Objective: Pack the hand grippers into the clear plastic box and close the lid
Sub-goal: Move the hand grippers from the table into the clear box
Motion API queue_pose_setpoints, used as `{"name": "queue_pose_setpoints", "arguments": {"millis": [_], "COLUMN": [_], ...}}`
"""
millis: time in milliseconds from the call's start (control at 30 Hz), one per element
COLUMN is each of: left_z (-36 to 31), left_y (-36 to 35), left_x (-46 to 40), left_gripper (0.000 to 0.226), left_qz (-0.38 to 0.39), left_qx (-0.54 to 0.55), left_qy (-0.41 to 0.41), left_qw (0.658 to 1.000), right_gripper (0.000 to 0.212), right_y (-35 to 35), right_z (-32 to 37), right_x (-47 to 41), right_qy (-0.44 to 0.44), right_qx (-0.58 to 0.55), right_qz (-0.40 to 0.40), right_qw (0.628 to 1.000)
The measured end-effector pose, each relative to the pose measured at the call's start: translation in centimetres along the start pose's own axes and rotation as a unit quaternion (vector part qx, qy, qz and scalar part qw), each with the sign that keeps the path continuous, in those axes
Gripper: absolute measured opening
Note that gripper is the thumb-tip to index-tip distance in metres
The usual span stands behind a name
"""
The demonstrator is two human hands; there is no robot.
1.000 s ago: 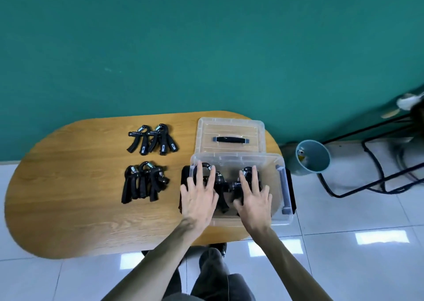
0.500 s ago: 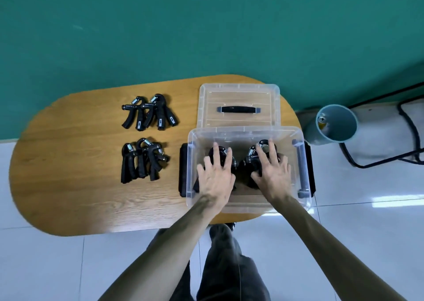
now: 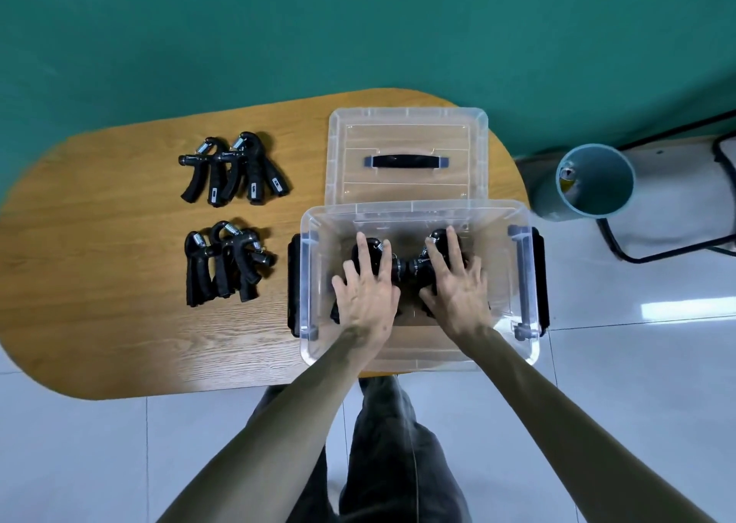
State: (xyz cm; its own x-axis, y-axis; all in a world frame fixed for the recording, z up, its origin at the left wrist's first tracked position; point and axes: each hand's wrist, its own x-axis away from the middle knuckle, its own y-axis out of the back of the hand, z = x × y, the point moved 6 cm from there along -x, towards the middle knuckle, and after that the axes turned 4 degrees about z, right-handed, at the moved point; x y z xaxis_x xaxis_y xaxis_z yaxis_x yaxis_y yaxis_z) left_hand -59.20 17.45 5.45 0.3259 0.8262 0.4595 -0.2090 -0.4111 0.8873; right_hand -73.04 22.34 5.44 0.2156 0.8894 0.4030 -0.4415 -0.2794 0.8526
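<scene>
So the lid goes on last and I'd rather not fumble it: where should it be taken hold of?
By the black handle in the middle of the lid, from above. The lid lies flat behind the clear plastic box with the handle facing up.

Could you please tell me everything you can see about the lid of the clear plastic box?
The lid is off the clear plastic box and lies flat on the wooden table, just behind the box's far rim, near the green wall. It is rectangular with rounded corners, of clear plastic that shows the wood grain through it, with a raised rim and moulded lines. A black carrying handle with grey ends sits across its middle. Neither hand touches it.
</scene>
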Motion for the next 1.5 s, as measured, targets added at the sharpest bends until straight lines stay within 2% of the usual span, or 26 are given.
{"name": "queue_pose_setpoints", "arguments": {"millis": [367, 600, 767, 867, 1200, 1500], "left_z": [0.3, 0.8, 1.7, 2.7, 5.8, 14.2], "left_y": [-1.0, -0.5, 1.8, 2.6, 5.5, 5.3], "left_x": [-0.1, 0.9, 2.0, 2.4, 2.3, 2.8], "left_gripper": [0.081, 0.069, 0.066, 0.065, 0.066, 0.069], "left_qz": [-0.028, -0.015, -0.039, -0.029, -0.057, -0.003], "left_qx": [0.032, 0.064, 0.038, 0.032, 0.034, 0.095], "left_qy": [-0.003, -0.025, -0.066, -0.074, -0.061, -0.008], "left_qw": [0.999, 0.998, 0.996, 0.996, 0.996, 0.995], "right_gripper": [0.079, 0.071, 0.063, 0.061, 0.057, 0.055], "right_y": [-0.7, 0.2, 2.2, 3.1, 4.5, 4.5], "right_z": [-0.5, -0.3, 1.1, 2.0, 7.8, 16.6], "right_x": [-0.1, 0.3, 0.8, 1.1, 1.2, -0.2], "right_qy": [0.024, -0.02, -0.026, -0.03, 0.026, 0.059], "right_qx": [0.002, 0.033, 0.039, 0.039, 0.086, 0.107], "right_qz": [0.001, -0.003, -0.021, -0.042, -0.061, -0.058], "right_qw": [1.0, 0.999, 0.999, 0.998, 0.994, 0.991]}}
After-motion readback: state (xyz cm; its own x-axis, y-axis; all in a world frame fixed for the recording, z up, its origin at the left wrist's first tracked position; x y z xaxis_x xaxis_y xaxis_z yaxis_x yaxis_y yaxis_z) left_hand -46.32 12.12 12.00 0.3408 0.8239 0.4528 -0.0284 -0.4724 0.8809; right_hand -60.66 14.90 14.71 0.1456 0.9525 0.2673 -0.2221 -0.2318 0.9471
